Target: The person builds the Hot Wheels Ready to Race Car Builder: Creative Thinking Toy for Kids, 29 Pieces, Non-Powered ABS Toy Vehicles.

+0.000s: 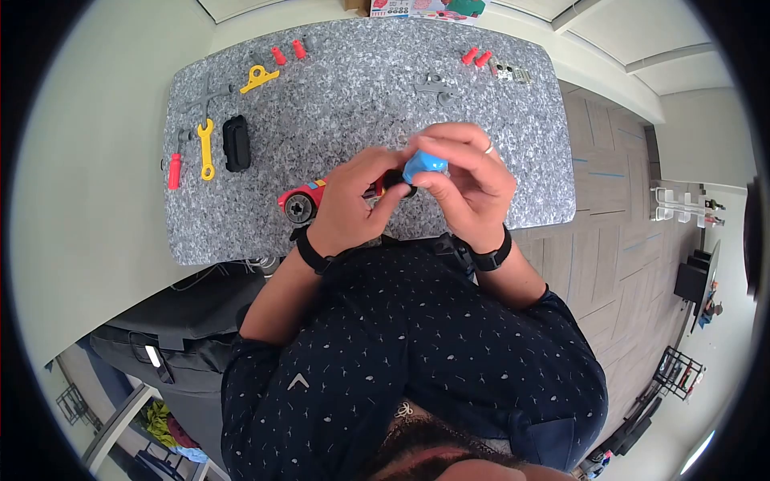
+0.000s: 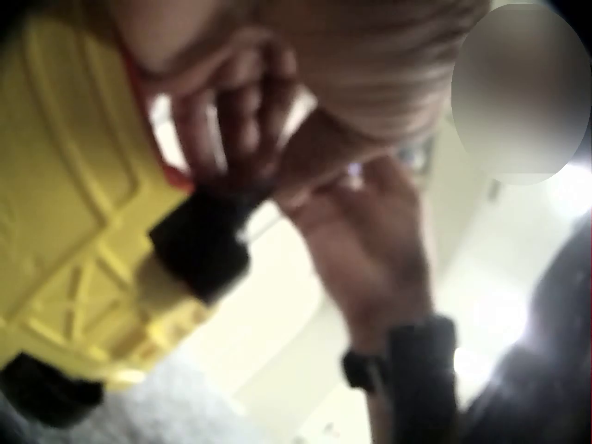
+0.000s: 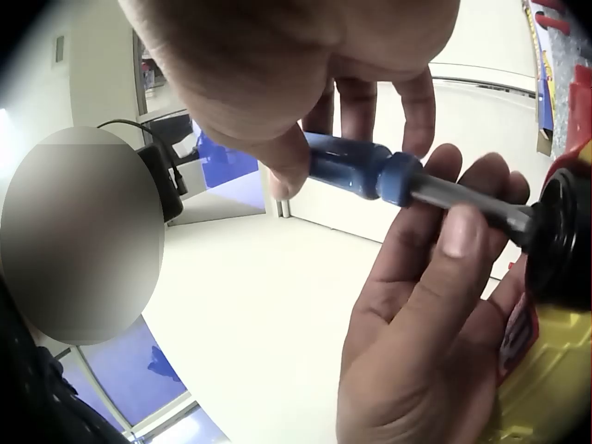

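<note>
In my right hand I grip a screwdriver by its blue handle. Its grey shaft runs to a black wheel on a toy car with a red body and yellow underside. The thumb and fingertips of my left hand pinch the shaft close to that wheel. In the head view the car lies partly hidden under my left hand, with a grey-hubbed wheel showing at its left end. The left wrist view is blurred.
On the speckled table lie a yellow wrench, a red-handled tool, a grey cross-shaped tool, a black part and a yellow part. Small red pieces and grey parts lie toward the back.
</note>
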`<state>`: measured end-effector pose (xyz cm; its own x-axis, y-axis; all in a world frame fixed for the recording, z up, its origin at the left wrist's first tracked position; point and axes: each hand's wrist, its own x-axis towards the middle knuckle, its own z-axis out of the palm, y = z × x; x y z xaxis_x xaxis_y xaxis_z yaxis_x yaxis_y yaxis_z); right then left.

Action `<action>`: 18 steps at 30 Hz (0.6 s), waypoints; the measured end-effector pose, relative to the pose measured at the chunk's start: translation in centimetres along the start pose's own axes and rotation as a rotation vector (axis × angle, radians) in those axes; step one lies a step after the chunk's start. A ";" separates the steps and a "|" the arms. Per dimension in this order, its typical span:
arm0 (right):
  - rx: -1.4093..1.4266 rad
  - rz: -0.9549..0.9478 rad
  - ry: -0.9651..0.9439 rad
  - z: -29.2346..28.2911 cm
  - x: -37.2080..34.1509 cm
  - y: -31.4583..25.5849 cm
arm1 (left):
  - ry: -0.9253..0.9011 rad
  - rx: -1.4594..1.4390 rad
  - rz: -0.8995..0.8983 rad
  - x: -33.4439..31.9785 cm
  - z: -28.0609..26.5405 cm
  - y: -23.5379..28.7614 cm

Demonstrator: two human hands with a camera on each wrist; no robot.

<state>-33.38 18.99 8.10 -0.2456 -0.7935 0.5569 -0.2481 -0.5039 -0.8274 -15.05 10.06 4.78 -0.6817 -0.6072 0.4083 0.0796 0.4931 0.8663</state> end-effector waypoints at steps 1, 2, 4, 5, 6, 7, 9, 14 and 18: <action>-0.032 -0.039 -0.001 -0.1 0.0 0.0 | -0.002 0.007 0.001 0.2 -0.1 0.6; -0.064 -0.079 -0.002 -0.1 0.1 0.0 | 0.006 0.013 0.014 0.1 0.0 0.3; -0.054 -0.103 -0.009 -0.1 0.4 -0.3 | 0.027 0.029 0.041 -0.1 0.2 -0.4; -0.011 -0.087 -0.013 -0.1 0.6 -0.6 | -0.001 0.018 0.004 -0.1 0.0 -0.4; 0.031 -0.070 -0.018 -0.1 0.7 -0.9 | -0.029 0.007 -0.033 -0.2 -0.2 -0.3; 0.063 -0.021 -0.024 0.1 0.8 -1.2 | -0.058 -0.005 -0.071 -0.2 -0.4 -0.2; 0.090 0.040 -0.036 0.2 0.6 -1.5 | -0.019 -0.008 -0.070 -0.3 0.1 -0.1; 0.033 -0.012 -0.037 0.5 0.4 -0.5 | -0.014 0.026 -0.016 -0.8 0.2 -1.3; 0.060 -0.006 -0.022 0.7 0.3 -0.4 | -0.009 0.049 -0.005 -0.8 0.4 -1.4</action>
<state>-32.75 18.68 8.54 -0.2231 -0.7974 0.5606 -0.1925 -0.5277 -0.8273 -14.90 10.07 3.15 -0.6884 -0.6042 0.4013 0.0411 0.5199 0.8532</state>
